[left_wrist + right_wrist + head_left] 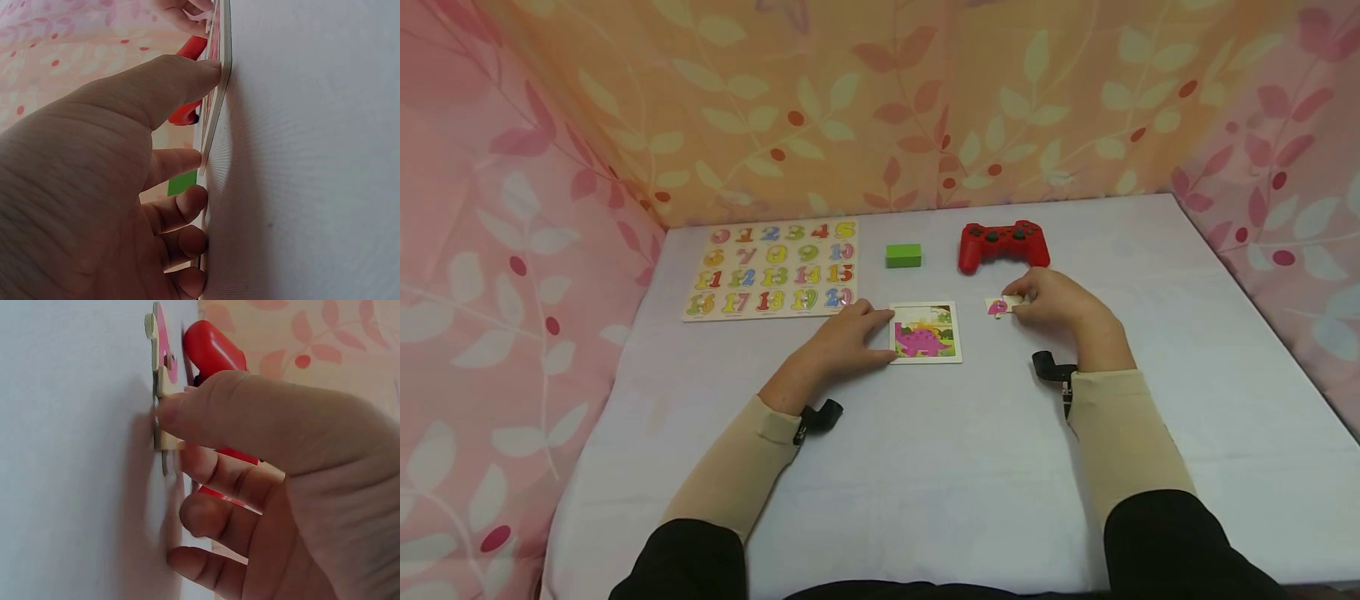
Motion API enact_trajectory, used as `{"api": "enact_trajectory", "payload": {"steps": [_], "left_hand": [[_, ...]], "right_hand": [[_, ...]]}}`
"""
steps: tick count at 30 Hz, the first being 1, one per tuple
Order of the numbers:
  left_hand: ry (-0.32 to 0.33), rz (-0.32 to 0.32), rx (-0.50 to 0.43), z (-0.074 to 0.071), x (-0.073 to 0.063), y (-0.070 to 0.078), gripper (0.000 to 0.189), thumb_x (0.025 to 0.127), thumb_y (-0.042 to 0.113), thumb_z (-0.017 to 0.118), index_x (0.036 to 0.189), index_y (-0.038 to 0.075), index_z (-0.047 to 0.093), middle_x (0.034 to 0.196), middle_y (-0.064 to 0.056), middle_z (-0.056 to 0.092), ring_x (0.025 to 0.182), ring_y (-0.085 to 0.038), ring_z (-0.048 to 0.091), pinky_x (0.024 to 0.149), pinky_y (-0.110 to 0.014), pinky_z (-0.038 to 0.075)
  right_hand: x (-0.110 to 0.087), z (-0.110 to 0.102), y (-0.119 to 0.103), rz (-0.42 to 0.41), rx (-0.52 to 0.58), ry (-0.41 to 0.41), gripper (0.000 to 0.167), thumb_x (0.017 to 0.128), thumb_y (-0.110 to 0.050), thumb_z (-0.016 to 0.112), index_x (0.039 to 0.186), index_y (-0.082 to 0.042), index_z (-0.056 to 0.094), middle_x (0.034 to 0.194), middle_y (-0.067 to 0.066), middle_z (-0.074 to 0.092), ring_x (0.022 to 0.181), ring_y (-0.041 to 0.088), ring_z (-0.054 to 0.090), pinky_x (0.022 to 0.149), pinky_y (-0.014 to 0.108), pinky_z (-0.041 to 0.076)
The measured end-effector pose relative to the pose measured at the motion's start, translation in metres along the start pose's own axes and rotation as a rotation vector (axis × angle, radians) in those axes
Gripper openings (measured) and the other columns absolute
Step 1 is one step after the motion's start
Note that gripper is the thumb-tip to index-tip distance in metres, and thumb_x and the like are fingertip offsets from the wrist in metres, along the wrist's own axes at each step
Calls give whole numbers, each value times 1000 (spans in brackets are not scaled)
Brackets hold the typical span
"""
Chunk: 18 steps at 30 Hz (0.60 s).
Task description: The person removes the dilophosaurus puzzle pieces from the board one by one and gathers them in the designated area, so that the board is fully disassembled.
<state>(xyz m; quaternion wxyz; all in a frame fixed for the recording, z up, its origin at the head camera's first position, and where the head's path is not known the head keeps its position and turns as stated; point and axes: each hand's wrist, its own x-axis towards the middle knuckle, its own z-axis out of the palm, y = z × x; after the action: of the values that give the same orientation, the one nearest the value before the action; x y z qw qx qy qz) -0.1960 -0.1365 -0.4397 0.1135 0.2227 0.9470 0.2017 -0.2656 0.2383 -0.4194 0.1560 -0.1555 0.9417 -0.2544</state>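
Note:
A small square picture puzzle with a pink dinosaur and a pale border lies flat on the white table. My left hand is at its left side, thumb and index finger spread and touching the edge; in the left wrist view the thumb rests on the board's rim. To the right, my right hand pinches a small jigsaw piece between thumb and index finger. Against it lies a piece with a pink patch, low over or on the cloth. The fingers hide part of the held piece.
A wooden number board with coloured numerals lies at the back left. Behind the picture puzzle sits a green block. A red game controller lies just beyond my right hand. Patterned cloth encloses the table's back and sides.

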Motion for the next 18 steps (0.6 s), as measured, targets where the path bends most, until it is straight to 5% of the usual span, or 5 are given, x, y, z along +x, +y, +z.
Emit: {"api": "enact_trajectory", "payload": {"steps": [18], "left_hand": [[-2,1,8,0,1,-1,80,89,55,74,156,21,46,122,0,50,102,-16,48,84,-33,45]], "right_hand": [[-3,-1,-4,57,40,1,30,91,-18,75,120,-9,77,113,12,68,105,31,57,93,52,46]]}}
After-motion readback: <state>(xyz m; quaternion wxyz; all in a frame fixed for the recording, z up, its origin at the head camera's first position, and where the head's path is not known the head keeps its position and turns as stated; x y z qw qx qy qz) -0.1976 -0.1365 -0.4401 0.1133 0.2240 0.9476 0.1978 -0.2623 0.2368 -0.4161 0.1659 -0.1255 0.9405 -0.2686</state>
